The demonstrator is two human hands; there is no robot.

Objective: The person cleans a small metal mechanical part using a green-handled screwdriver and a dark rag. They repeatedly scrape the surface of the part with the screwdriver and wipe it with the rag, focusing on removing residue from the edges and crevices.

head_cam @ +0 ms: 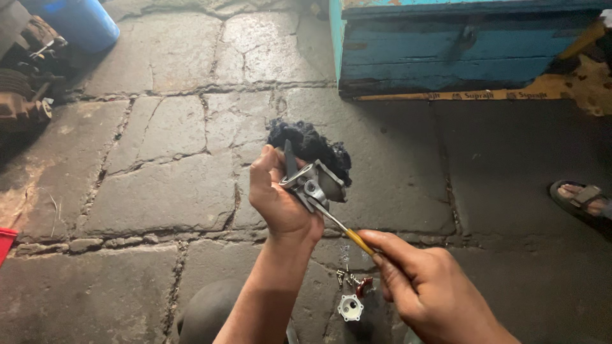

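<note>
Carburetor body [317, 181] | left hand [280, 200] grips | right hand [421, 286] screwdriver [338, 224]

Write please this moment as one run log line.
left hand: holds metal carburetor part with dark rag | right hand: holds yellow-handled screwdriver, tip at part | stone floor: small screws, round white cover

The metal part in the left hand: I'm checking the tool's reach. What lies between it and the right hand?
In the head view, only the screwdriver spans from the right hand to the metal part.

Roadside repair workshop: stone paving [166, 191], engine parts [25, 70], worn toolbox [446, 57].
</note>
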